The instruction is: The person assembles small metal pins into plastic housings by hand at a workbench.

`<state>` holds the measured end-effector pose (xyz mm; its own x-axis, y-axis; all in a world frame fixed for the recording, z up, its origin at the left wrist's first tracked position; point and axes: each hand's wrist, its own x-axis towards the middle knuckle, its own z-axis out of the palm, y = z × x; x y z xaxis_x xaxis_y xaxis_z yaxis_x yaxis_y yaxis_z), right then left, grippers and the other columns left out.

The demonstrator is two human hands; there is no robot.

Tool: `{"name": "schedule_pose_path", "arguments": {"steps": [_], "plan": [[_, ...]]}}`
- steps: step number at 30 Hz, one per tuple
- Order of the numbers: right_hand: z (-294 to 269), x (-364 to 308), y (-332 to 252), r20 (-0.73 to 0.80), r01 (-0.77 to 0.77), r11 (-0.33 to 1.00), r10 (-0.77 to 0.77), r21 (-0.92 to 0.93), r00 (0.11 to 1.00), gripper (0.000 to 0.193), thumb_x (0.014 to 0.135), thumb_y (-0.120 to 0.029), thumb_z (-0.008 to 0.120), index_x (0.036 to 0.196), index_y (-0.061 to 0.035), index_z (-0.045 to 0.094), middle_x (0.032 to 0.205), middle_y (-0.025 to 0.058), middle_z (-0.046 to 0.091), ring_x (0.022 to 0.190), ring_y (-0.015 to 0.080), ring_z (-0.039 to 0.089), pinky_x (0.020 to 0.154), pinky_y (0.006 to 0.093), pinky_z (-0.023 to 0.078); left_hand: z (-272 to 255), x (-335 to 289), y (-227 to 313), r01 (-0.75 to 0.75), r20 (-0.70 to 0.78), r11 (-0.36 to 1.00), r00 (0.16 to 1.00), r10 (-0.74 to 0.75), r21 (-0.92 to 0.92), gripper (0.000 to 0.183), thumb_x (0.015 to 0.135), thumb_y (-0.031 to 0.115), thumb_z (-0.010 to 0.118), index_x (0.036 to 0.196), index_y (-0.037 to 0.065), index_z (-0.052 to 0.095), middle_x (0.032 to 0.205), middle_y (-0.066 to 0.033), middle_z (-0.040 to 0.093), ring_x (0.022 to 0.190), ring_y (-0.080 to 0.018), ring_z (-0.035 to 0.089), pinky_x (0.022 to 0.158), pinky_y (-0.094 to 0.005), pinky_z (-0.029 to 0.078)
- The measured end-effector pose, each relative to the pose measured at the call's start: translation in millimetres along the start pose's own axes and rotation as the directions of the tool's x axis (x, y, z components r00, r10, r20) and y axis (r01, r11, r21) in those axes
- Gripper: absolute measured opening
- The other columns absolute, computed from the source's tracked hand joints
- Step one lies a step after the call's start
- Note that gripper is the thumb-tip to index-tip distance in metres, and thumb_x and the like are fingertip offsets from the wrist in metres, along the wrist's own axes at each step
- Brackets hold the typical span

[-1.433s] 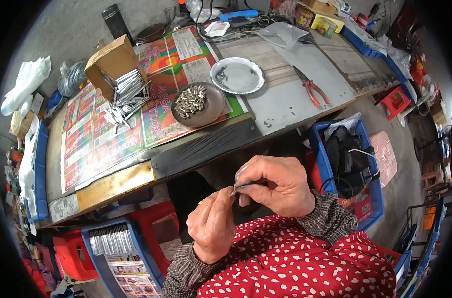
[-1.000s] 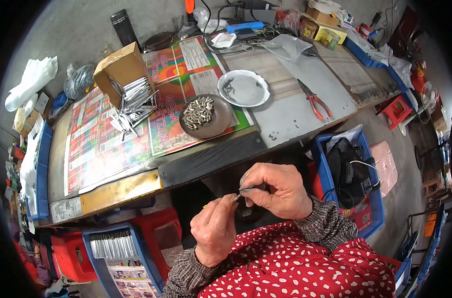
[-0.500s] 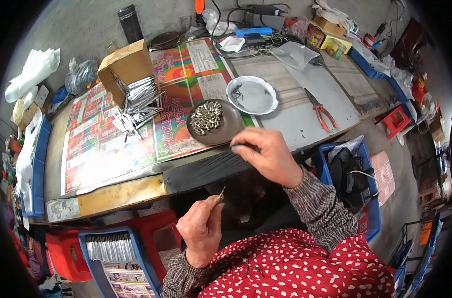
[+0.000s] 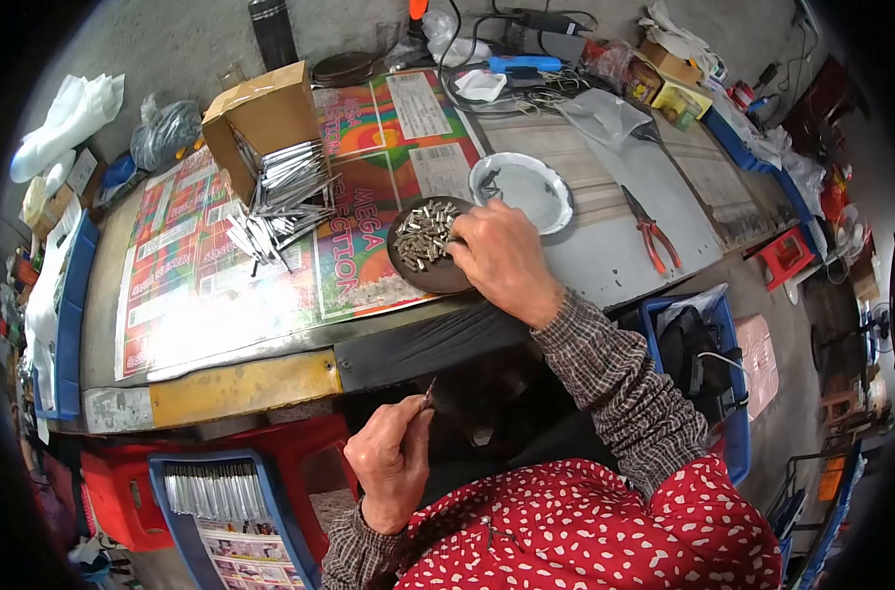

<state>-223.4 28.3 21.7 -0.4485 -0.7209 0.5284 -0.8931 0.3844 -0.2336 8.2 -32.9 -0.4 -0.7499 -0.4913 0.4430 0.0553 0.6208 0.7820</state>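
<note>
My left hand [image 4: 390,462] is raised in front of the table's near edge. Its thumb and fingertips pinch a slim, pointed metal piece [image 4: 429,389] that sticks upward. My right hand [image 4: 507,261] reaches over the right side of a brown plate [image 4: 434,280], fingers bent together at a pile of short metal tubes [image 4: 423,236]. Its fingertips meet the pile's edge; whatever lies between them is hidden. Just behind that hand is a white bowl [image 4: 563,218] with a few small dark pieces [image 4: 490,185] inside.
Red-handled pliers [image 4: 653,236] lie right of the bowl. A tipped cardboard box [image 4: 261,108] spills thin metal rods [image 4: 290,187] on the left. A blue tray of silvery rods [image 4: 216,492] is at lower left, and a blue bin [image 4: 733,393] stands right of my right arm.
My right hand has moved forward from the table's near edge to the pile on the brown plate. My left hand keeps its pinch, nearly in place. The view has shifted slightly.
</note>
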Motion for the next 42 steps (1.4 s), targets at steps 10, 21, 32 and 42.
{"name": "schedule_pose_path", "arguments": {"steps": [10, 21, 32, 42], "plan": [[7.2, 3.9, 6.7, -0.066, 0.162, 0.987, -0.161, 0.013, 0.985, 0.008, 0.070, -0.010, 0.058, 0.069, -0.0054, 0.052, 0.069, 0.0101, 0.053, 0.073, 0.0300, 0.052, 0.064, 0.0428, 0.038, -0.3, -0.1, -0.6, -0.011, 0.008, 1.000, 1.000, 0.011, -0.010, 0.016, 0.076, -0.005, 0.066, 0.091, 0.001, 0.062, 0.078, -0.0122, 0.064, 0.064, -0.0238, 0.062, 0.056, -0.0283, 0.049], [-23.3, -1.6, -9.4, -0.020, 0.072, 0.992, -0.070, 0.099, 0.997, 0.014, 0.070, -0.007, 0.062, 0.078, 0.0003, 0.054, 0.073, 0.0158, 0.056, 0.068, 0.0332, 0.056, 0.063, 0.0411, 0.044, -3.4, -2.8, 9.9, 0.110, 0.061, 0.985, 0.993, -0.102, -0.135, 0.014, 0.077, -0.004, 0.066, 0.091, -0.001, 0.063, 0.078, -0.0115, 0.065, 0.063, -0.0188, 0.062, 0.056, -0.0246, 0.047], [-89.3, -74.3, -50.3, 0.169, -0.201, 0.720, 0.117, 0.664, 0.979, 0.019, 0.076, 0.006, 0.061, 0.094, 0.0008, 0.063, 0.080, 0.0046, 0.059, 0.069, 0.0083, 0.054, 0.061, 0.0214, 0.043, 7.0, -5.7, 28.3, 0.136, 0.174, 0.966, 0.980, -0.098, -0.221, 0.014, 0.077, -0.004, 0.065, 0.091, -0.001, 0.064, 0.075, -0.0100, 0.064, 0.060, -0.0142, 0.059, 0.054, -0.0233, 0.045], [-96.5, -101.2, -60.0, 0.364, -0.384, 0.052, 0.229, 0.922, 0.903, 0.013, 0.085, 0.002, 0.061, 0.098, 0.0019, 0.061, 0.087, 0.0011, 0.061, 0.078, 0.0052, 0.057, 0.067, 0.0181, 0.049, 14.5, -8.8, 46.5, 0.009, 0.154, 0.978, 0.988, 0.024, -0.207, 0.015, 0.076, -0.005, 0.065, 0.090, -0.001, 0.063, 0.079, -0.0114, 0.066, 0.063, -0.0200, 0.062, 0.056, -0.0254, 0.047]]}}
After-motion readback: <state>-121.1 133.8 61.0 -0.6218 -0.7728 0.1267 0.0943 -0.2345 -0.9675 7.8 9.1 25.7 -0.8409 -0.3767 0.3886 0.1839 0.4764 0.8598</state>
